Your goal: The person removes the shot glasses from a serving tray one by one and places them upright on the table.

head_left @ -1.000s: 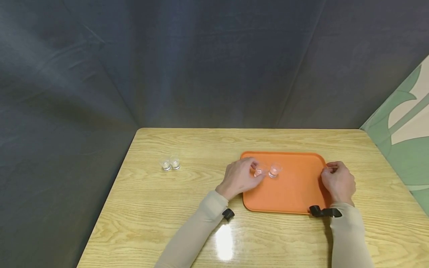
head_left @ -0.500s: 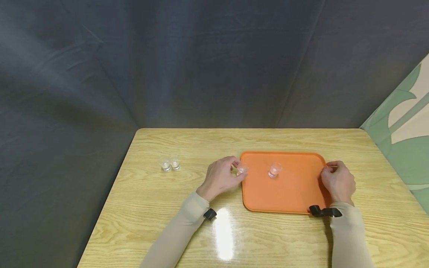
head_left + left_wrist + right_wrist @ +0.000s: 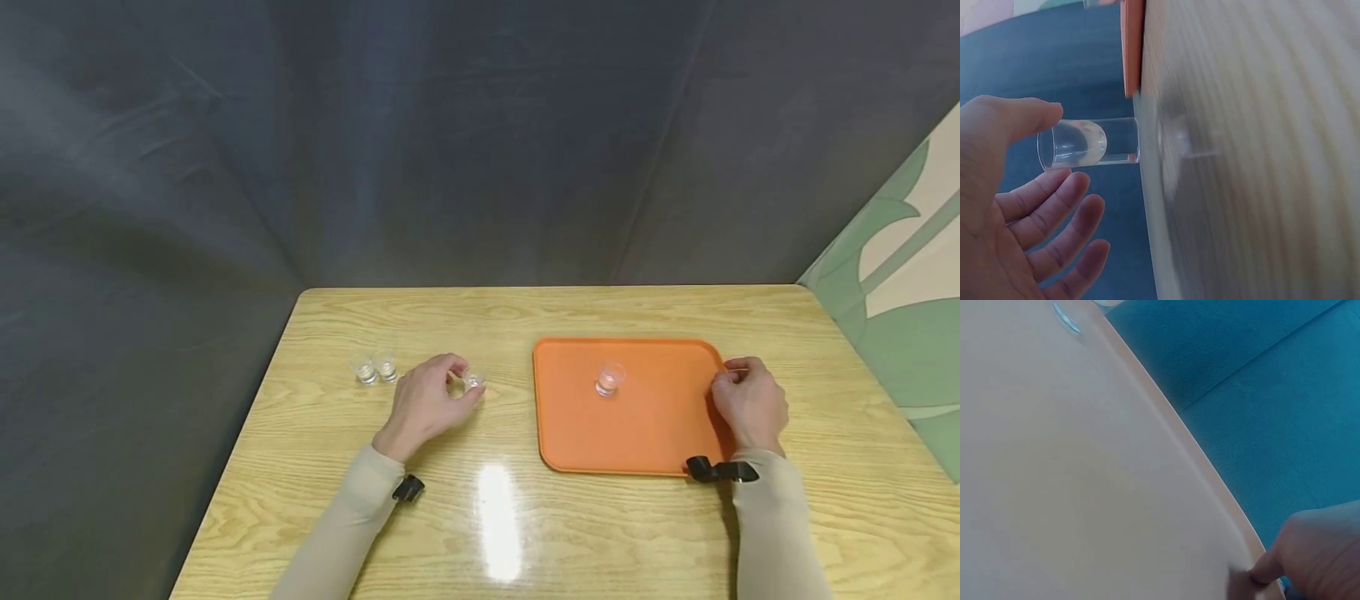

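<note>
My left hand (image 3: pixel 427 402) pinches a small clear shot glass (image 3: pixel 1088 144) near its rim, thumb on one side and fingertips on the other. The glass is upright, left of the orange tray (image 3: pixel 660 442), its base close to the tabletop; I cannot tell whether it touches. Another shot glass (image 3: pixel 609 379) stands on the tray, left of its middle. My right hand (image 3: pixel 752 404) grips the tray's right edge, with the thumb on the inner side of the rim in the right wrist view. The fingers under that edge are hidden.
Two more shot glasses, a left one (image 3: pixel 365 370) and a right one (image 3: pixel 386 367), stand side by side at the table's left. The wooden table (image 3: pixel 600 533) has a bright light reflection near the front. A dark curtain (image 3: pixel 480 150) hangs behind it.
My left hand has carried one shot glass off the tray and leftward over the table. The other glass stays on the tray, and my right hand keeps its grip on the edge.
</note>
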Demonstrator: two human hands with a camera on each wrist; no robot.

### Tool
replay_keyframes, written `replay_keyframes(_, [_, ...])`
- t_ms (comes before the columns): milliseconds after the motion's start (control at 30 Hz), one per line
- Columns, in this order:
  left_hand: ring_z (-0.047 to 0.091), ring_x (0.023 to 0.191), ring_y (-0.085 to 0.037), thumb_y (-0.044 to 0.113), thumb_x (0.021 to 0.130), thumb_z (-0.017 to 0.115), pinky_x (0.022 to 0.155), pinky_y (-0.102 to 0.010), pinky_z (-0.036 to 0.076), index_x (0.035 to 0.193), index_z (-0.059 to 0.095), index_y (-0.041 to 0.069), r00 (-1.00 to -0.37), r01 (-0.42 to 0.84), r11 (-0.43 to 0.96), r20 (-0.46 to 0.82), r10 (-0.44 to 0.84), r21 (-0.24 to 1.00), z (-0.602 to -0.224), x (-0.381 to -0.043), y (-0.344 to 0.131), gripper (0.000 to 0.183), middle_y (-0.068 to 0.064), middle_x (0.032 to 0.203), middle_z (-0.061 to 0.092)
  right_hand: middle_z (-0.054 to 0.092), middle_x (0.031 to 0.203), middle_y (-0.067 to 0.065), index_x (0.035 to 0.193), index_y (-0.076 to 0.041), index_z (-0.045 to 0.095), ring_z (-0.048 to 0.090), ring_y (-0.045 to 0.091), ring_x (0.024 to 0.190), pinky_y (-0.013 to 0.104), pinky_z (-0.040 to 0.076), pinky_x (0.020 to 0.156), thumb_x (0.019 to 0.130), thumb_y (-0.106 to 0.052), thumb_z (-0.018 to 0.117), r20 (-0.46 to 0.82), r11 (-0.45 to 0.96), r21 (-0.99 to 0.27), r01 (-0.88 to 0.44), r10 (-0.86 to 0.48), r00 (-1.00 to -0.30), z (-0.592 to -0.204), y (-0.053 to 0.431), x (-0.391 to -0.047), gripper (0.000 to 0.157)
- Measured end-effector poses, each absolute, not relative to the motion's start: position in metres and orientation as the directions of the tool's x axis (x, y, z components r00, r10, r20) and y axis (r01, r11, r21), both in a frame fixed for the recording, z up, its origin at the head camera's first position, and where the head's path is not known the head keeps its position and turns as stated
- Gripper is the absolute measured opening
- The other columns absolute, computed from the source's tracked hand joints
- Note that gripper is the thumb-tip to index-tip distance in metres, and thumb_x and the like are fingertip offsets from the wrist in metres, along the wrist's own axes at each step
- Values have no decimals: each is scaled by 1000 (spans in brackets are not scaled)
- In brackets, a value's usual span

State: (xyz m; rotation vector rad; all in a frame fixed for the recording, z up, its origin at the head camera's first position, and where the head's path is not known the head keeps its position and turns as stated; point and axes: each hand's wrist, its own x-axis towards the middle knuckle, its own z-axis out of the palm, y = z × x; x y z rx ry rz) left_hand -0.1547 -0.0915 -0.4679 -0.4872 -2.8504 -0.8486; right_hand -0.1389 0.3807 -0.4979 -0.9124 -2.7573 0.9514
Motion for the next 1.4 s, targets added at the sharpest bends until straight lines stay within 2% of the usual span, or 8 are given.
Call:
replay_keyframes(233, [72,88,-17,45,90,82,65,-33,54,113,77,14,-953,294,813,218,210,503,-470,-148,-128,39,1,103,78,67,122,26,138,-1,60,61,46,102,42,37,70,100,-24,47,-105,630,-583,513,567,-817,-498,380,-138,46])
replay_keyframes(567, [72,89,-17,49,88,83,69,-40,56,110,77,16,-959,266,852,216,185,452,-469,-140,-172,41,1,101,78,66,122,25,137,-1,59,60,46,103,41,35,71,100,-25,47,-112,633,-582,511,560,-821,-498,382,-137,46])
replay_keyframes(733, [72,87,-19,47,88,83,67,-38,55,109,76,14,-959,258,866,220,177,429,-468,-139,-188,40,-1,97,78,67,123,25,138,-1,59,61,46,103,41,35,71,100,-25,48,-112,631,-581,514,564,-818,-497,382,-137,46])
replay_keyframes(900, [69,79,-18,46,87,84,61,-36,50,105,75,14,-956,244,879,256,147,410,-468,-139,-198,38,-1,91,75,67,123,25,138,-1,60,61,47,104,41,35,71,100,-25,48,-106,629,-588,508,563,-820,-497,382,-139,47])
replay_keyframes(1167, [72,83,-20,45,88,84,64,-39,54,112,78,12,-953,226,887,282,115,403,-472,-141,-204,41,-1,96,77,66,123,25,138,-1,60,61,46,104,41,35,72,101,-26,47,-107,624,-590,512,568,-816,-497,381,-138,47])
replay_keyframes(1400, [71,75,-20,42,87,86,58,-37,51,114,78,11,-943,226,899,317,104,376,-470,-141,-206,41,-2,92,77,67,124,26,137,-1,60,62,46,103,41,36,71,101,-26,47,-98,629,-585,511,571,-815,-497,380,-138,46])
